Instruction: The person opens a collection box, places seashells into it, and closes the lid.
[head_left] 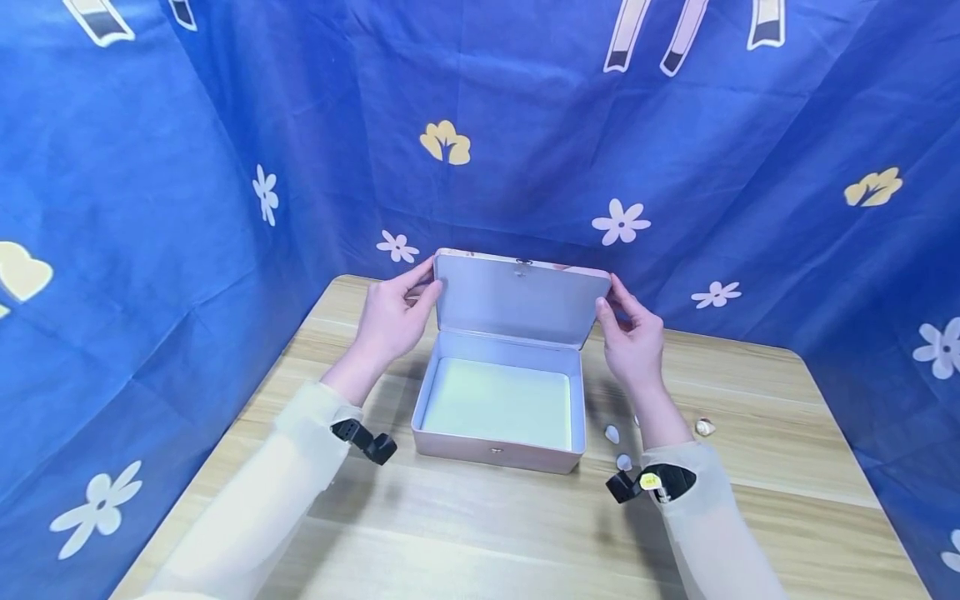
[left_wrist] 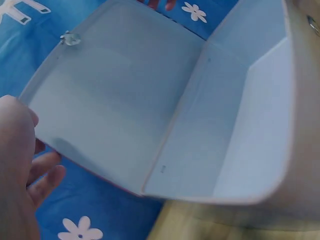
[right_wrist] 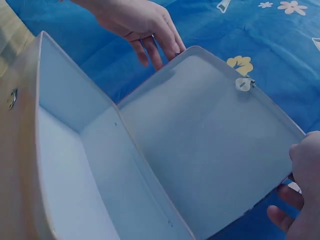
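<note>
A pale hinged box stands on the table with its lid raised upright at the back. Its inside shows a bare, light floor. The left hand pinches the lid's upper left corner, thumb in front and fingers behind. At the upper right corner, the right hand pinches the lid in the same way. A small metal clasp sits at the middle of the lid's free edge, also seen in the right wrist view. The fingers behind the lid are partly hidden.
Small shells lie right of the box: one shell near its side, another shell by the right wrist, and a brownish shell farther right. A blue patterned curtain hangs behind and beside the wooden table.
</note>
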